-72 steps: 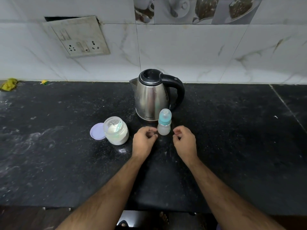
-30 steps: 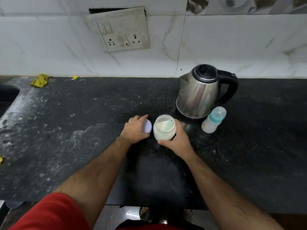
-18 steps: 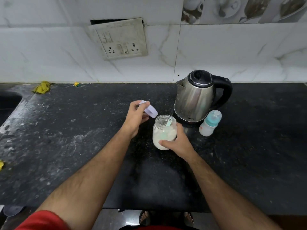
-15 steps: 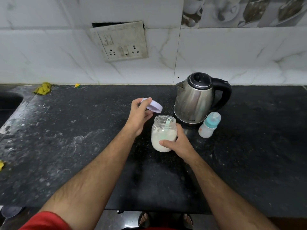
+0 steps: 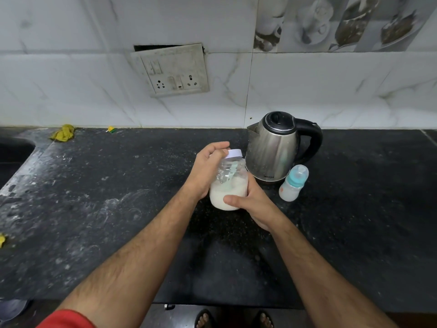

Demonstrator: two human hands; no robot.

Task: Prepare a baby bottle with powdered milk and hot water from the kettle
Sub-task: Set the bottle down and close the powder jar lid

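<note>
Clear powder jar (image 5: 229,188) half full of white powder, lilac lid (image 5: 233,153) on top

A clear jar (image 5: 228,185) stands upright near the middle of the black counter (image 5: 94,197), about half full of white powder, with a pale green scoop (image 5: 230,172) standing inside it. A pale lilac lid (image 5: 233,153) sits on the jar's mouth, slightly tilted; whether it is screwed down cannot be told. Just right of the jar and a little farther back stands a steel kettle (image 5: 274,145), lid closed, black handle to the right, spout to the left. A small baby bottle (image 5: 293,183) stands to the right, touching or just beside the kettle's base, leaning slightly right, with a teal collar, a clear cap and a translucent white body.
</note>
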